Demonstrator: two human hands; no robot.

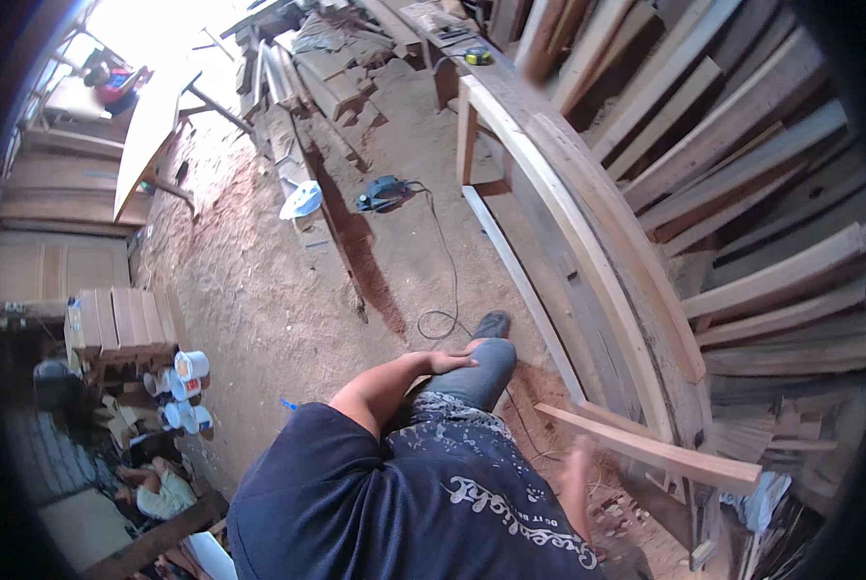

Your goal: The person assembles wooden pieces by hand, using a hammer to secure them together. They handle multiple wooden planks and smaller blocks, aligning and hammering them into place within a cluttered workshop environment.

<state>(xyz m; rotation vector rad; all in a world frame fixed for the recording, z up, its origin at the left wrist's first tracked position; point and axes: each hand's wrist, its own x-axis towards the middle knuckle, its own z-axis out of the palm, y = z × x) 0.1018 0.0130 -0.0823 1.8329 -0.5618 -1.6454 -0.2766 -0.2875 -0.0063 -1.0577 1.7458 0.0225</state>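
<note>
My left hand [452, 362] lies on my thigh with its fingers stretched out, holding nothing that I can see. My right hand [576, 466] is smeared by motion, low beside a short wooden bar [660, 447]; whether it touches the bar is unclear. That bar lies across the near end of a long wooden frame [588, 227], which stands along a workbench on my right. On the sandy floor ahead rests a dark blue power tool [385, 193], its cord [452, 256] looping back toward my foot.
Timber planks [742, 135] lean densely along the right. A yellow tape measure [477, 56] sits at the bench's far end. Boards [303, 87] and a white-blue bag [302, 200] lie ahead. White buckets [190, 364] stand left. Two people are at left, one far [116, 89], one near [165, 491].
</note>
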